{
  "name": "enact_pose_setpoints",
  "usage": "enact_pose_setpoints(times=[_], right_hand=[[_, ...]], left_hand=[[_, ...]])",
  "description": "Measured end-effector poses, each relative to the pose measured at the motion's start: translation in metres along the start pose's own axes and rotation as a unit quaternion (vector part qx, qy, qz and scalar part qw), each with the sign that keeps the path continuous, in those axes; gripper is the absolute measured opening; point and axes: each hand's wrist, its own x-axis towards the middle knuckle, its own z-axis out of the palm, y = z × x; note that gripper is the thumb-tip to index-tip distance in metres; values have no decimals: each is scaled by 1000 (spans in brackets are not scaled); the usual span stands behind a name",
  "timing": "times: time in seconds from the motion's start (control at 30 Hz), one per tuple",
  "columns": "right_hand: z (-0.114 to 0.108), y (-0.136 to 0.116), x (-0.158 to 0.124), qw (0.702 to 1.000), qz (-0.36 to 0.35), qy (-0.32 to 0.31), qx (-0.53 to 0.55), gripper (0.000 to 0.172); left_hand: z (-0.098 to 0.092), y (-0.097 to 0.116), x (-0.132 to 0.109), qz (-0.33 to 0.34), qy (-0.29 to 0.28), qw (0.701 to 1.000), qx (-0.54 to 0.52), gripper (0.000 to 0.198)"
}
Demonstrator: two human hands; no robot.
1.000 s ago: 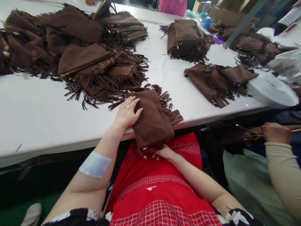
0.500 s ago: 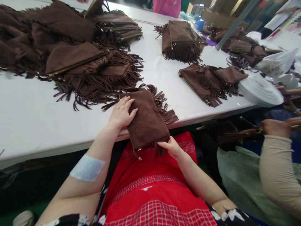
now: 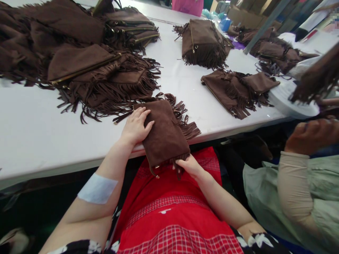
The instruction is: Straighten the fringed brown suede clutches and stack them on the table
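A small brown suede-like bag (image 3: 165, 132) lies at the front edge of the table, its lower end jutting out over a red apron. Fringe sticks out along its right side, and a zip pull hangs at its lower left corner. My left hand (image 3: 137, 127) rests on the bag's upper left part, fingers stretched flat over it. At the lower right corner, my right hand (image 3: 190, 165) has its thumb and fingers closed on the fringe (image 3: 178, 168) under the bag's end. Some of its fingertips are hidden behind the strands.
On the white table (image 3: 34, 134), a heap of fringed brown bags (image 3: 66, 31) fills the left. A bag stack (image 3: 202, 42), several smaller bags (image 3: 233, 90) and a white roll (image 3: 286, 98) lie to the right. A co-worker's hand (image 3: 312, 135) is at the right.
My right hand has moved slightly left, further under the bag's lower end. My left hand and the bag stay nearly still. The co-worker's arm has shifted, and a brown fringed piece appears at far right.
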Motion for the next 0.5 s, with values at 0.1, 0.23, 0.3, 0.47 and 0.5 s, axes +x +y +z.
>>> enact_pose_setpoints(times=[0.1, 0.23, 0.3, 0.47, 0.5], right_hand=[[-1, 25, 13, 998, 40, 24, -52, 11], [-18, 51, 28, 991, 65, 64, -98, 7], [-31, 51, 30, 990, 50, 93, -96, 8], [-50, 18, 10, 985, -114, 130, -2, 46], [-48, 9, 3, 982, -149, 107, 33, 54]], left_hand=[[0, 0, 0, -2, 0, 1000, 2, 59], [2, -1, 0, 2, 2, 1000, 7, 59], [2, -2, 0, 4, 3, 1000, 7, 60], [1, -1, 0, -2, 1, 1000, 5, 59], [0, 0, 0, -1, -1, 1000, 4, 59]])
